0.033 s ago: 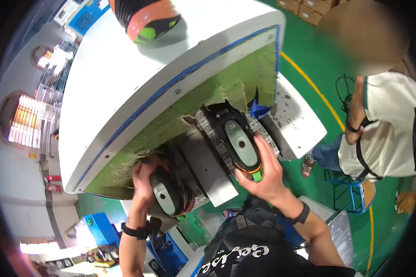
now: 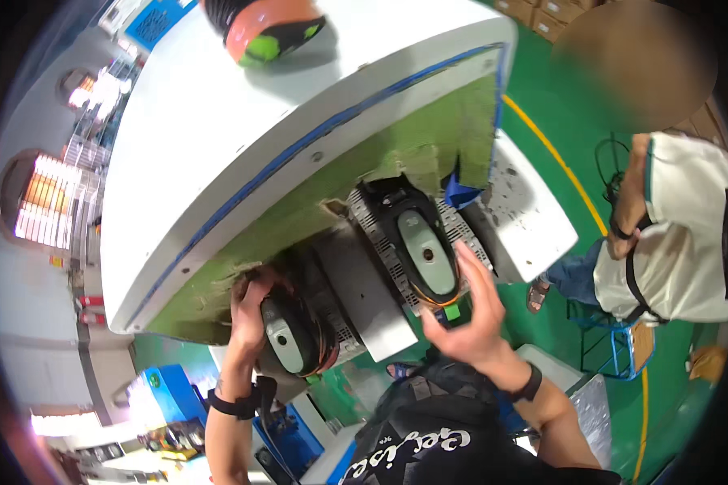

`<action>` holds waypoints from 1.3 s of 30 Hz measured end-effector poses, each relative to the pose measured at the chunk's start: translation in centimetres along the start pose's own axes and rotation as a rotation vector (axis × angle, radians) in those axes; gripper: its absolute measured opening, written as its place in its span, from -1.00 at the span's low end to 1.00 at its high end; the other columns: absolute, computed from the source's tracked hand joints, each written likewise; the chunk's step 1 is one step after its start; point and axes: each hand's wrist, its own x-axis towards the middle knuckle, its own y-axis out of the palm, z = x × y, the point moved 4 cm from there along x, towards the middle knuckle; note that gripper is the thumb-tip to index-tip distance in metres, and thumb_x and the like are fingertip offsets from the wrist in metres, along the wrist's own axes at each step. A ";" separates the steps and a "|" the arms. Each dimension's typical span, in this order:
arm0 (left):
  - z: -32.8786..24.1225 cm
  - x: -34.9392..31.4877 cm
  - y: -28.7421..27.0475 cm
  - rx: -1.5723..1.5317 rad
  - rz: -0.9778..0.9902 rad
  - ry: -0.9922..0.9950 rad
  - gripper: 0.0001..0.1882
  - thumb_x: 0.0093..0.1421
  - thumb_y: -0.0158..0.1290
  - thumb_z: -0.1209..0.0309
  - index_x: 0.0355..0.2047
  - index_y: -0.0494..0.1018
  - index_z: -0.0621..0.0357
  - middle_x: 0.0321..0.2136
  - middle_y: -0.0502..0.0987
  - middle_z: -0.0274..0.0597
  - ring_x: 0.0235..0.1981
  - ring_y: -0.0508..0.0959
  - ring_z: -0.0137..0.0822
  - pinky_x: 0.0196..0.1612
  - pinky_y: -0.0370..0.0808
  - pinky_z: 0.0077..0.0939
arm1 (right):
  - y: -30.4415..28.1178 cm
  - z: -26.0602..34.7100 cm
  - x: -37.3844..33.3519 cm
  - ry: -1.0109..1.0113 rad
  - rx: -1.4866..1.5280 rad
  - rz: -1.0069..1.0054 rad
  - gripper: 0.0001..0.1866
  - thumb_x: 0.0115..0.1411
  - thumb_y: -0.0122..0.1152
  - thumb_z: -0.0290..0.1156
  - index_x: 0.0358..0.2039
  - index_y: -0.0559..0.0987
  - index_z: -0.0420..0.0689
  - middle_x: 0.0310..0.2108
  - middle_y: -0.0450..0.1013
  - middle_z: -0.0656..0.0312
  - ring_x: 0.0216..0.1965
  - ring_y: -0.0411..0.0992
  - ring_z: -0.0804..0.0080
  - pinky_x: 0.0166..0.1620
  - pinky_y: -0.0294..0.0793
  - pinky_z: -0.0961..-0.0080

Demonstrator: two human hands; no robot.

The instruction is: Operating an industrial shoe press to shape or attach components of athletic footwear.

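Two shoe uppers on lasts lie sole side up on perforated slats under a white hood's green curtain. My left hand (image 2: 251, 307) curls its fingers round the far side of the left shoe (image 2: 285, 338); part of that grip is hidden. At the near end of the right shoe (image 2: 421, 242), my right hand (image 2: 473, 323) is open, thumb and fingers apart. Its fingers run close along the shoe's right side; whether they touch it, I cannot tell. The right shoe's far end reaches the curtain (image 2: 275, 234). Both shoes have grey-green bottoms and black sides.
On the white hood (image 2: 178, 105) rests an orange, black and green shoe (image 2: 271, 32). Slats (image 2: 368, 299) lie between the two shoes. A seated person (image 2: 663, 218) is at the right by a yellow floor line (image 2: 554, 166). A blue machine (image 2: 170, 396) stands lower left.
My right hand's fingers and thumb have loosened slightly from the right shoe's near end. The left hand stays at the left shoe. The whole view has shifted a little.
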 end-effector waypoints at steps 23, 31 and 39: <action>-1.1 -61.9 -0.2 0.107 -2.142 0.888 -0.48 0.09 0.13 0.30 0.01 0.21 0.19 0.04 0.29 0.01 -0.03 0.42 -0.20 0.05 0.34 -0.20 | 15.9 38.9 -24.1 -0.530 1.389 1.490 -0.78 0.05 -0.04 -0.69 -0.24 0.40 -0.33 -0.43 0.43 0.05 -0.38 0.39 0.27 -0.17 0.51 0.19; 2.6 -77.8 15.8 -0.008 -2.971 1.213 -0.72 0.16 0.03 0.27 -0.21 0.33 0.16 -0.08 0.37 -0.19 -0.14 0.42 -0.37 -0.02 0.34 -0.26 | 9.4 48.4 -42.1 -1.164 1.343 2.117 -0.79 0.02 0.05 -0.71 -0.27 0.46 -0.36 -0.38 0.49 0.04 -0.33 0.45 0.25 -0.21 0.46 0.41; 28.2 -83.6 31.7 -0.453 -3.192 -0.505 -0.46 0.03 0.10 0.46 0.04 0.25 0.35 -0.04 0.42 0.05 -0.02 0.45 -0.15 0.00 0.39 -0.45 | -2.3 46.9 -56.3 -1.977 1.149 2.475 -0.82 -0.05 0.19 -0.66 -0.38 0.55 -0.22 -0.41 0.53 0.08 -0.38 0.52 0.22 -0.26 0.49 0.49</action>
